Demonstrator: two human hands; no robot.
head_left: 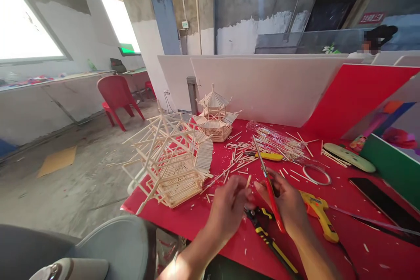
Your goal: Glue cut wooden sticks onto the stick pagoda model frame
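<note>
A short, pale wooden stick (249, 180) stands at a slight tilt by the fingertips of the left hand (231, 203), just left of a slim silver tool with a bright red handle (273, 201). From where I stand, it all seems to hinge on how those two line up: the stick's top leans a little toward the tool, the tool's long axis slants forward and leftward, and a gap shows between them. The left hand is nearer the stick. Its fingers are curled, but with the blur I cannot tell whether that grip pinches the stick or merely sits beside it. The right hand (290, 199) is plainer, its grip wrapped round the tool's red handle.

Nearer the person than the tool, black-and-yellow pliers (274, 249) lie on the red-covered table (236, 245); to its right is a yellow glue gun (324, 223). Just beyond its metal part rests a yellow box cutter (269, 156). Well left of it stands an open latticework model of wooden sticks (177, 170), and farther off, beyond and left, a roofed wooden-stick pavilion (215, 118).
</note>
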